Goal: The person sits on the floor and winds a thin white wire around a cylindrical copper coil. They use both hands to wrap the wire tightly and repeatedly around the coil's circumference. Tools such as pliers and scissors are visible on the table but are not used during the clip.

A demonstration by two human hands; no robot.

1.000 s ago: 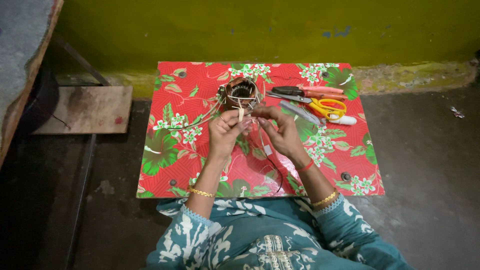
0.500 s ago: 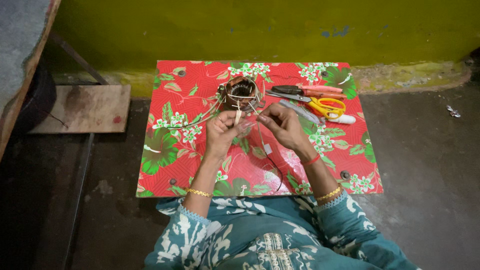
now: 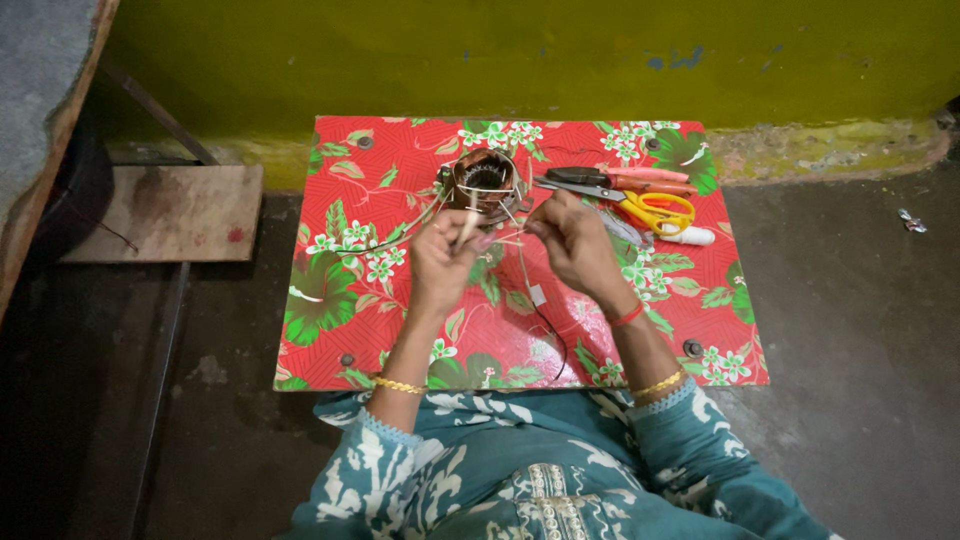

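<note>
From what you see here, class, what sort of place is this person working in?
Probably a small home or floor-level repair workshop. A low board with a red flowered cover sits on a bare dark floor, a wound motor coil lies on it, and pliers and yellow scissors lie beside it.

The tabletop [image 3: 400, 180] wears a red covering printed with green leaves and small white flowers. On it the scissors [image 3: 655, 210] have yellow handles, the pliers [image 3: 625, 180] orange-red ones, and the wound coil [image 3: 483, 180] shows coppery brown. The wall [image 3: 500, 50] is yellow-green. The sleeves [image 3: 400, 470] are teal with a white floral print, and the bangles [image 3: 398, 385] are gold.
</note>
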